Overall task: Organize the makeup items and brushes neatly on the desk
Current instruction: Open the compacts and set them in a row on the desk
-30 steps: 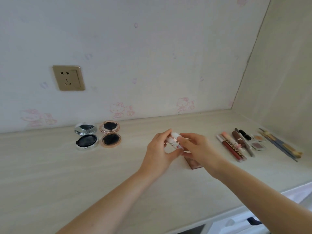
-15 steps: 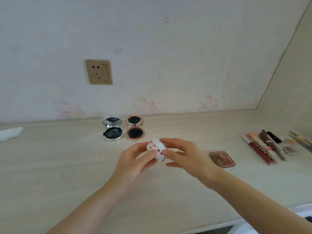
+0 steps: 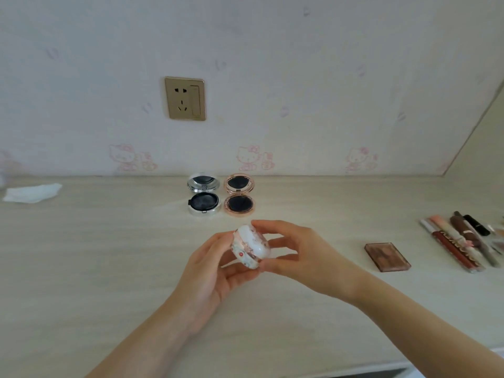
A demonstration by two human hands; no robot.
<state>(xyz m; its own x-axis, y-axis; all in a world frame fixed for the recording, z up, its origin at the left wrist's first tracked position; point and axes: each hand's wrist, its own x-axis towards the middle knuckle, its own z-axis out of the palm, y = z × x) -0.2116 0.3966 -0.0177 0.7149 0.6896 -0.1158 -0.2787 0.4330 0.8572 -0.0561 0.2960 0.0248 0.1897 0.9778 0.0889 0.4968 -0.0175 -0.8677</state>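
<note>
A small round white compact (image 3: 250, 249) with a patterned rim is held on edge above the middle of the desk. My left hand (image 3: 210, 268) grips it from the left and below, and my right hand (image 3: 297, 255) pinches it from the right. Two open compacts lie near the wall: a silver one (image 3: 203, 197) and a rose-gold one (image 3: 239, 193). A brown square palette (image 3: 387, 256) lies flat to the right. A row of lip glosses and pencils (image 3: 461, 242) sits at the far right.
The light wooden desk (image 3: 109, 268) runs to a wallpapered wall with a gold power socket (image 3: 185, 98). A crumpled white tissue (image 3: 31, 192) lies at the far left. A side wall closes the right end. The desk's front edge shows at the bottom right.
Both hands carried the white compact leftward, away from the palette and toward the open compacts. The view swung left, so the row of pencils slid to the right edge.
</note>
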